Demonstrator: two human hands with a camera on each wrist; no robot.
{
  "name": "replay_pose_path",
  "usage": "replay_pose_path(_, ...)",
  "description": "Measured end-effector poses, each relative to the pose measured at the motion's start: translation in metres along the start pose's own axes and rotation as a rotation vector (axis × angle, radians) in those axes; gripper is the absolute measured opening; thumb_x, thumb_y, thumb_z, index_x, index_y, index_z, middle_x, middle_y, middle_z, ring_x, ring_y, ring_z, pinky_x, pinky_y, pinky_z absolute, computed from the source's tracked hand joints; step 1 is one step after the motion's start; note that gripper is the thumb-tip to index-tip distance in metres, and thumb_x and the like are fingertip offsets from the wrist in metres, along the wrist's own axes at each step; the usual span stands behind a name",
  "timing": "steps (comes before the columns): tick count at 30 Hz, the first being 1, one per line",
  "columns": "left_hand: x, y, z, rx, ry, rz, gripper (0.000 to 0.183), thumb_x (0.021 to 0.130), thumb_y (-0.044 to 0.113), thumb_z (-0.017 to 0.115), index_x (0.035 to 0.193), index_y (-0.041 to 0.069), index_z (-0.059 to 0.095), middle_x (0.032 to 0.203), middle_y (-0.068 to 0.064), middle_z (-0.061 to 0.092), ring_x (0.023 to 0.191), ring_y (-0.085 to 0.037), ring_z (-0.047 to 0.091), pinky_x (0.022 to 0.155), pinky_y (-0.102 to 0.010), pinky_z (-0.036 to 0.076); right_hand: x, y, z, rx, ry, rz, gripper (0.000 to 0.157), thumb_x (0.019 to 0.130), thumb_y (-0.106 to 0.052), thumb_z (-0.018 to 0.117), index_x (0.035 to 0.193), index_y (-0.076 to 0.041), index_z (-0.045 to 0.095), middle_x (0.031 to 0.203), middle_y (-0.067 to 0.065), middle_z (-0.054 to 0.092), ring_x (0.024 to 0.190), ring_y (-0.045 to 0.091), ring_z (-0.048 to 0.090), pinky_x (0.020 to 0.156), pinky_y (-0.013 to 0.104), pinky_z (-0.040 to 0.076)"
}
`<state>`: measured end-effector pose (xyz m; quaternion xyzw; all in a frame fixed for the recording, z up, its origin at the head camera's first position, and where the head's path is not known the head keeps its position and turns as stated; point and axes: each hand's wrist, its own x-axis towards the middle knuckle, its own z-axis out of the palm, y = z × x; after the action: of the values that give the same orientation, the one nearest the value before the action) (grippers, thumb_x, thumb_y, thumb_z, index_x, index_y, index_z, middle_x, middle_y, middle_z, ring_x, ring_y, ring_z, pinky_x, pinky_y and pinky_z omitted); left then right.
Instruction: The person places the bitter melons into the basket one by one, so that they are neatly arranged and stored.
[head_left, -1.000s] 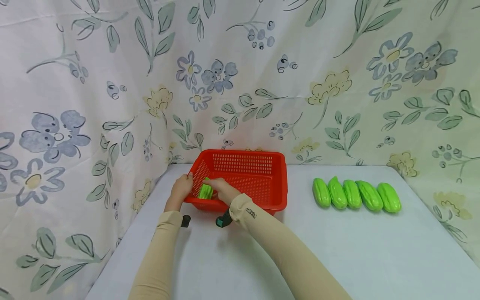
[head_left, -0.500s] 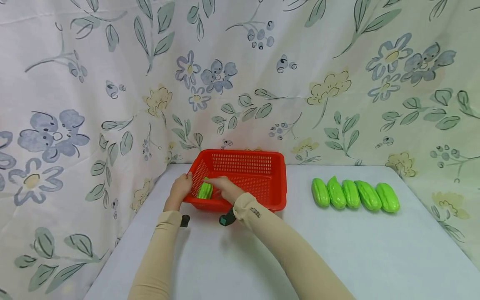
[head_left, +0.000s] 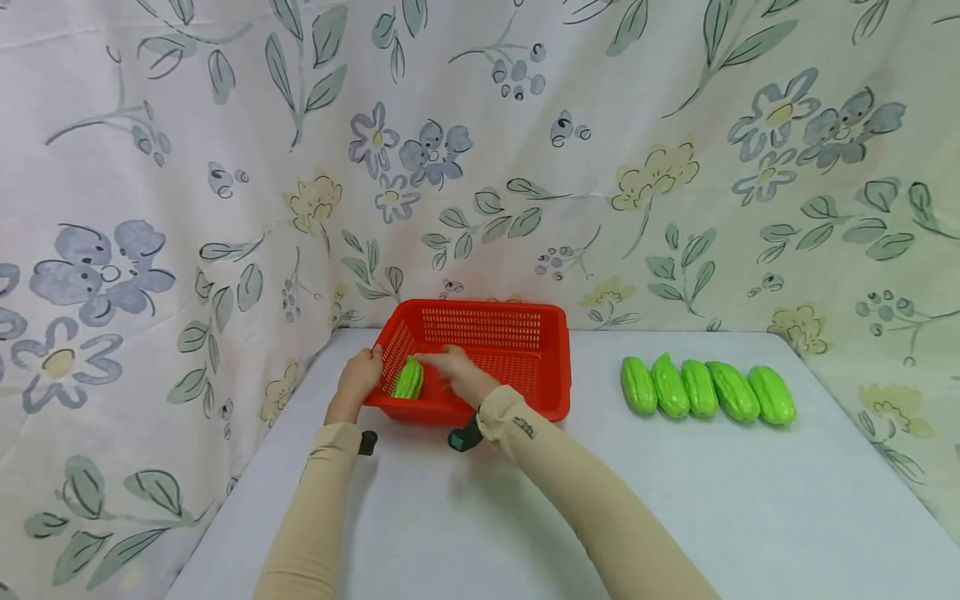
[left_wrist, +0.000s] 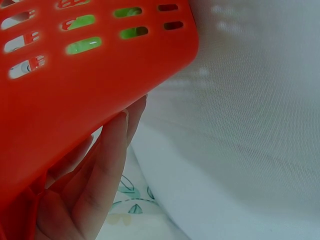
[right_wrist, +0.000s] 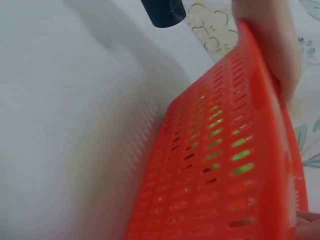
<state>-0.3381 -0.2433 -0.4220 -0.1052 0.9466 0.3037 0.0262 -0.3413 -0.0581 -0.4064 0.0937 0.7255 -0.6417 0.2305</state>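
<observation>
A red slotted plastic basket (head_left: 551,358) stands at the back of the table, left of centre. My left hand (head_left: 358,379) grips its left rim; in the left wrist view the fingers (left_wrist: 107,165) curl under the basket's edge. Inside, by the left wall, lies one bright green ribbed gourd (head_left: 408,379). Just to its right, over the basket, is my right hand (head_left: 461,375), fingers reaching left and apart from the gourd, holding nothing. Through the slots in the right wrist view, green patches of the gourd (right_wrist: 242,155) show; most of that hand is out of frame there.
Several similar green gourds (head_left: 701,389) lie side by side in a row to the right of the basket. White table (head_left: 675,492) surface extends in front. A floral curtain (head_left: 525,167) hangs behind and along the left side.
My right hand has let go of the gourd in the basket and drawn back to the right, its fingers straightening. The left hand stays on the rim.
</observation>
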Motion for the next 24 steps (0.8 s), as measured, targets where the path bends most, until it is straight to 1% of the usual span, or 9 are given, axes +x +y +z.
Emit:
replay_pose_path(4,0.000,-0.002,0.001,0.001,0.000,0.004,0.061,0.107,0.037,0.018,0.141,-0.010,0.038,0.137,-0.032,0.049,0.116,-0.042,0.054,0.100,-0.054,0.042,-0.008,-0.003,-0.007,-0.010,-0.016,-0.039,0.084,0.089,-0.036,0.070,0.155,-0.011,0.023,0.152,0.016,0.037,0.135,0.037,0.040,0.113,0.051,0.034)
replay_pose_path(9,0.001,-0.002,0.000,-0.004,-0.005,0.005,0.061,0.107,0.036,0.018,0.142,-0.010,0.038,0.137,-0.032,0.049,0.114,-0.040,0.054,0.099,-0.053,0.042,-0.015,-0.007,-0.016,-0.020,-0.028,-0.101,0.086,0.088,-0.037,0.071,0.155,-0.012,0.023,0.158,0.012,0.030,0.137,0.033,0.037,0.115,0.052,0.031)
replay_pose_path(13,0.001,-0.001,0.000,-0.004,-0.009,-0.002,0.061,0.106,0.036,0.019,0.142,-0.010,0.038,0.136,-0.031,0.050,0.111,-0.039,0.054,0.098,-0.052,0.042,-0.017,-0.010,-0.025,-0.014,-0.046,-0.136,0.085,0.088,-0.038,0.071,0.155,-0.013,0.024,0.159,0.011,0.029,0.138,0.035,0.037,0.115,0.053,0.031)
replay_pose_path(17,0.001,-0.001,0.000,0.002,-0.011,-0.003,0.061,0.107,0.036,0.018,0.142,-0.010,0.037,0.138,-0.031,0.049,0.115,-0.040,0.053,0.100,-0.053,0.042,-0.016,-0.012,-0.032,-0.020,-0.047,-0.173,0.084,0.089,-0.038,0.070,0.155,-0.013,0.024,0.160,0.011,0.027,0.139,0.036,0.036,0.115,0.053,0.031)
replay_pose_path(22,0.001,-0.001,0.000,0.008,0.003,0.012,0.061,0.107,0.035,0.018,0.141,-0.010,0.038,0.139,-0.032,0.048,0.120,-0.043,0.052,0.102,-0.054,0.040,-0.016,-0.013,-0.041,-0.050,-0.015,-0.249,0.083,0.091,-0.036,0.069,0.155,-0.011,0.023,0.158,0.015,0.031,0.142,0.034,0.035,0.116,0.051,0.031)
replay_pose_path(24,0.000,0.000,0.001,0.008,0.008,0.018,0.061,0.107,0.035,0.018,0.141,-0.011,0.039,0.139,-0.032,0.048,0.120,-0.043,0.052,0.102,-0.054,0.040,-0.017,-0.013,-0.046,-0.066,0.004,-0.267,0.083,0.091,-0.036,0.069,0.155,-0.012,0.023,0.157,0.015,0.032,0.143,0.034,0.034,0.116,0.051,0.031)
